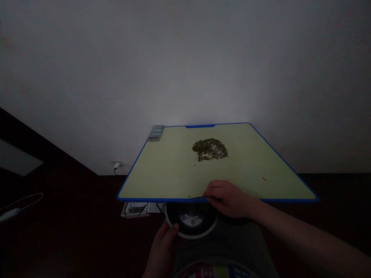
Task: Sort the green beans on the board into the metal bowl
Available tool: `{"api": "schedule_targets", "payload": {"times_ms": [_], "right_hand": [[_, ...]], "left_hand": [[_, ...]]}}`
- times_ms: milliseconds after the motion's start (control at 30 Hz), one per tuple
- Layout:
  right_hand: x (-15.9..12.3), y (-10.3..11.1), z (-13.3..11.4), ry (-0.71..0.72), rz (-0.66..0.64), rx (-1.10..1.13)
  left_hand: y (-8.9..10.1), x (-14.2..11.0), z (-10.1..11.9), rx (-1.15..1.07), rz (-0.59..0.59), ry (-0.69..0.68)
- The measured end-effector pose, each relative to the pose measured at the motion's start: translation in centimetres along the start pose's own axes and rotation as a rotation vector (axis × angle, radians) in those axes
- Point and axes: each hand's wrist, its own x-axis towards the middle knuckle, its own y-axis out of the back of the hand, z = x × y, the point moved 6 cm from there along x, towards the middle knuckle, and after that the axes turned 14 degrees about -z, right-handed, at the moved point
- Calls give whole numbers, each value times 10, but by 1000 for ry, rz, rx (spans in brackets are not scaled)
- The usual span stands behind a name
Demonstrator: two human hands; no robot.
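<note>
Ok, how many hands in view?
2: the right hand on the near edge of the blue-edged board, the left hand lower down, at the rim of a round dark object.

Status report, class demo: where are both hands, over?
Right hand gripping board near edge. Left hand on container rim, below board. Seed pile on board.

The one head camera is looking forward and down from the person's head, with the blue-edged board [162, 170] lying near, at twelve o'clock.
</note>
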Motion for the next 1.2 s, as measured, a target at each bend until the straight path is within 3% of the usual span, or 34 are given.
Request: {"api": "schedule_targets", "payload": {"times_ms": [200,367,500,800,1200], "right_hand": [[-2,13,4,-3,19,34],[10,43,48,-328,232,-50],[25,50,70,-509,265,-175],[36,41,68,-566,231,-245],[39,50,81,-590,268,-257]], "left_hand": [[3,0,-1,53,47,-17],[7,1,-3,80,61,-9],[6,2,-3,54,44,-22],[17,4,-3,137,50,13],[15,3,-5,98,63,-20]]}}
